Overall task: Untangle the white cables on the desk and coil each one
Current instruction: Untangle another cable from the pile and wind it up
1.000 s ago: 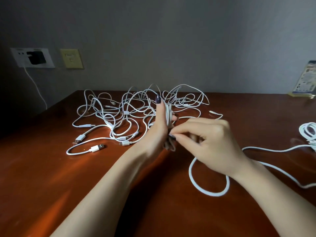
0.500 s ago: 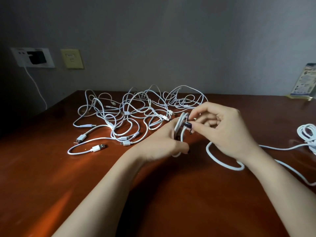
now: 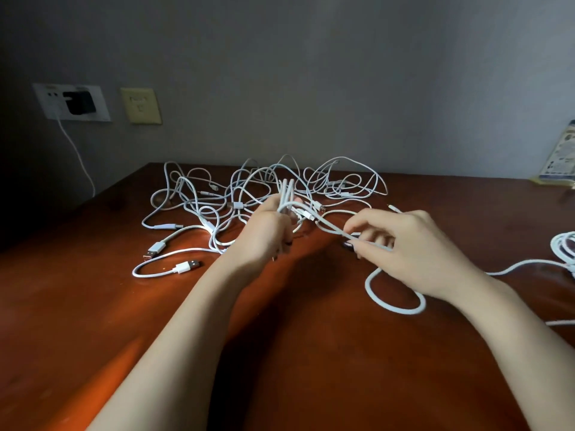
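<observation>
desk [image 3: 93, 337]: red-brown wood against a grey wall; every cable is carried on it.
cable tangle [image 3: 217, 200]: white cables heaped at back-centre of the desk, many loops crossed. Most of the task is judged undone.
left hand [image 3: 264, 234]: raised just in front of the tangle, fingers curled round a folded bundle.
right hand [image 3: 410, 250]: near the left hand, on its right; a strand is pinched between thumb and fingertips.
thick cable [image 3: 395, 307]: one loop laid on the desk under the right wrist, tail run off toward the right edge. Whether it is the pinched strand cannot be told.
side coil [image 3: 563, 247]: partly seen at the right edge, well apart from the tangle.
folded bundle [image 3: 286, 194]: several parallel turns standing up out of the left fist.
free strand [image 3: 329, 227]: drawn taut from the bundle down to the right-hand pinch.
USB plugs [image 3: 186, 266]: loose ends lying front-left of the tangle, untouched.
step in hand: judged as the free strand being wrapped round the bundle to lock it.
how to: tension to be held light and even. Each wrap to be laid beside the last, at mid-bundle. Bundle to be clamped so turns are not splayed. Strand to be fed clear of the tangle so no other loop is dragged in. Plug end to be tucked last.
</observation>
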{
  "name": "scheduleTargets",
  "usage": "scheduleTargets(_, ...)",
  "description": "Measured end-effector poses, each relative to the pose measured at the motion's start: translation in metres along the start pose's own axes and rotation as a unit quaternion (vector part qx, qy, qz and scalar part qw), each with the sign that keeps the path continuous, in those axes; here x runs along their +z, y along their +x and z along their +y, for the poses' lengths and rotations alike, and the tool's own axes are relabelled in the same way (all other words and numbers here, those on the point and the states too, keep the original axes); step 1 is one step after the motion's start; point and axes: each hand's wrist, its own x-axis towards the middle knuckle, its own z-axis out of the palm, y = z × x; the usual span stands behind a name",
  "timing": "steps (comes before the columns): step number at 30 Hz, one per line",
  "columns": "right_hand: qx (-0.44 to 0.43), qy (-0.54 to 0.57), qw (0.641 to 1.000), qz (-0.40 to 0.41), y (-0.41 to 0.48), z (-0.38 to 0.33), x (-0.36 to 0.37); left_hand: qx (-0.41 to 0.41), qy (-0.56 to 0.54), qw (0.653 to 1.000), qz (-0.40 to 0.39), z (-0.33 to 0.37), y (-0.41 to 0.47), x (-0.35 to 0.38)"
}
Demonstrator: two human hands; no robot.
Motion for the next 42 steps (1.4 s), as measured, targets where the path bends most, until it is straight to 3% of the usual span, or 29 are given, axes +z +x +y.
scheduleTargets(3, -0.05, 0.018, 0.997, 0.055, 0.002, -0.002, 0.002, 0.01, -0.04, 0.999, 0.014, -0.002, -0.005, -0.001)
scheduleTargets(9, -0.027, -0.002, 0.982, 0.187, 0.003, 0.005, 0.0, 0.004, -0.066, 0.986, -0.155, -0.001, -0.014, 0.013)
scheduleTargets(20, 0.023, -0.023, 0.979, 0.203, 0.004, 0.013, 0.008, 0.002, -0.04, 0.972, -0.232, 0.007, -0.026, 0.018)
scheduleTargets(26, 0.024, -0.042, 0.982, 0.182, 0.002, 0.011, 0.013, 0.048, 0.002, 0.984, -0.17, 0.003, -0.024, 0.019)
scheduleTargets(31, 0.013, -0.097, 0.98, 0.173, 0.0, 0.003, 0.017, 0.056, -0.065, 0.99, -0.111, 0.001, -0.02, 0.021)
scheduleTargets(37, 0.027, -0.147, 0.988, 0.027, -0.003, -0.008, 0.02, 0.051, -0.235, 0.97, -0.034, 0.005, -0.012, 0.012)
scheduleTargets(42, -0.024, -0.18, 0.983, 0.001, -0.007, -0.012, 0.028, 0.067, -0.216, 0.974, -0.027, 0.002, -0.011, 0.01)
